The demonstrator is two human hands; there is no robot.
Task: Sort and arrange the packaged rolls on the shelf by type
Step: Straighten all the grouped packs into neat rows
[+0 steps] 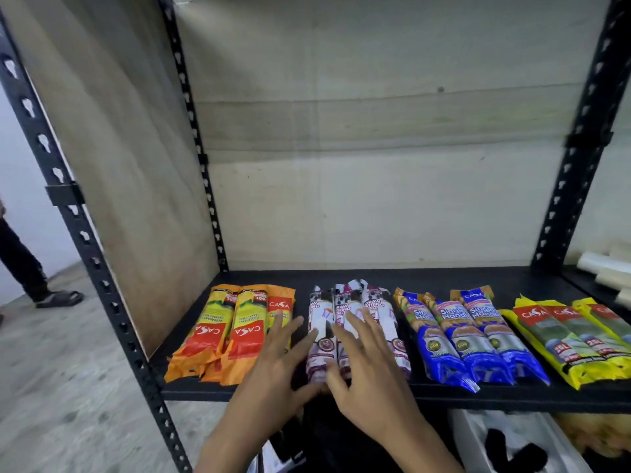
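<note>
Head view: left hand and right hand lie flat with fingers spread wide, holding nothing, both resting on the white-and-purple "DRAW STRING" rolls at the black shelf's middle. At nine o'clock sit orange glossy "CASA" rolls; at three o'clock blue "Singlet Handle" rolls, then yellow "CASA" rolls marked "25L".

yellow packs cut off at right edge — white rolls too.
</note>
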